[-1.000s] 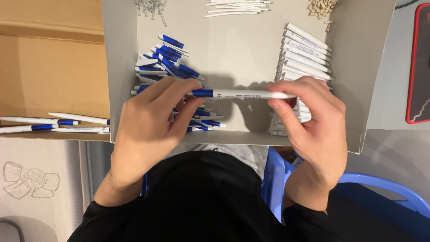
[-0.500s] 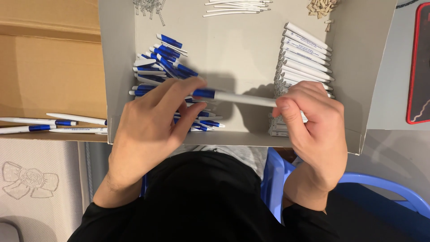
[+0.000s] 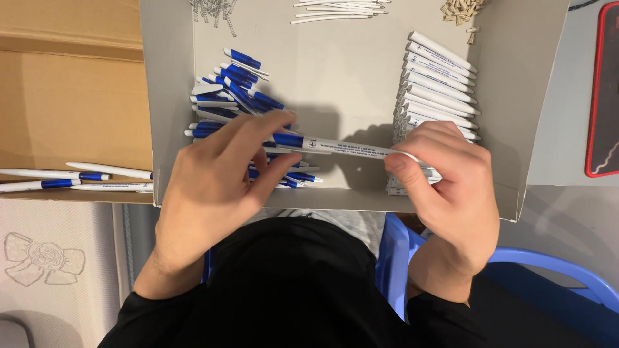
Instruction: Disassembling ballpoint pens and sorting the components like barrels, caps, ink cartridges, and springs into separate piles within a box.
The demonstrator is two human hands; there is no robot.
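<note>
A white pen with a blue band (image 3: 335, 146) lies level between both hands over a shallow grey cardboard tray (image 3: 342, 71). My left hand (image 3: 216, 187) grips its blue end with thumb and fingers. My right hand (image 3: 451, 187) pinches the white barrel end. Under the left hand lies a heap of blue-and-white pen parts (image 3: 235, 96). Behind the right hand stands a stack of white pen barrels (image 3: 438, 77).
Thin white refills (image 3: 342, 8), small metal springs (image 3: 213, 9) and tan small parts (image 3: 461, 9) sit along the tray's far edge. Three finished pens (image 3: 71, 177) lie on a brown cardboard box at left. A blue plastic chair (image 3: 548, 277) is below right.
Both hands have shifted slightly with the pen. The pen's right end dipped a little, and my right fingers have closed further over the barrel end.
</note>
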